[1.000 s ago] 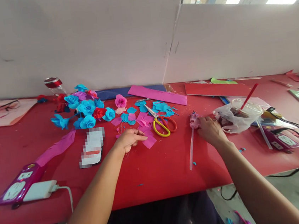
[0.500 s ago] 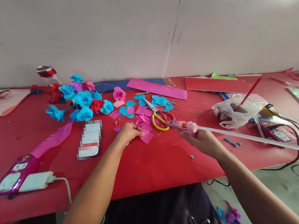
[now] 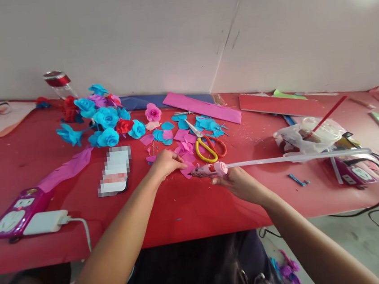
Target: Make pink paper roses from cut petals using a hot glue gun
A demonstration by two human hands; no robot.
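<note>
My right hand (image 3: 239, 183) is wrapped round a pink hot glue gun (image 3: 213, 170), with a long clear glue stick (image 3: 293, 158) sticking out of its back to the right. The gun's tip points left, at a pink paper petal (image 3: 187, 169) on the table. Between thumb and fingertips, my left hand (image 3: 166, 164) pinches the edge of that petal. Scissors (image 3: 206, 147) with one yellow and one red handle lie just behind the gun. Around them are loose pink petals (image 3: 185, 136) and blue petals (image 3: 208, 123). A finished pink paper flower (image 3: 153, 113) sits behind these.
Blue, red and purple paper flowers (image 3: 105, 118) stand bunched at the left, behind a phone (image 3: 115, 171). A purple power strip (image 3: 19, 212) with a white charger lies at the left edge. At right are a bagged drink cup (image 3: 320, 130), another power strip (image 3: 355, 170) and black cables.
My right hand has brought the glue gun left and toward me, its tip now at the petal. The glue stick has swung level. My left hand stays at the petal.
</note>
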